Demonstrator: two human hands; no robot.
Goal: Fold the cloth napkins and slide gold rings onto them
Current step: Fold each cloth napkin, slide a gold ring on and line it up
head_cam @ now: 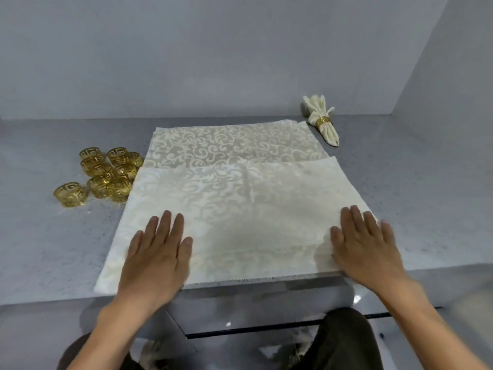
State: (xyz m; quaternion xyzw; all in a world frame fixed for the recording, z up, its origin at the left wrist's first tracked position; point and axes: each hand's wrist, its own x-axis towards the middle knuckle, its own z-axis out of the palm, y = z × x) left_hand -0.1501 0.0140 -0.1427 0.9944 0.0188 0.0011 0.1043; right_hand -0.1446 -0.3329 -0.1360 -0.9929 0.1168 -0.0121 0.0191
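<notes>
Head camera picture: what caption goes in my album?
Both hands, left and right, press flat on a cream napkin beside gold rings.

You will find no text, label, brand, number or sign to read anywhere in this view. The only markings are decoration: a scrolling damask pattern woven into the cream napkin (234,198), and an angular key-like fretwork cut into the gold rings (106,173), neither of which forms letters or figures.
</notes>
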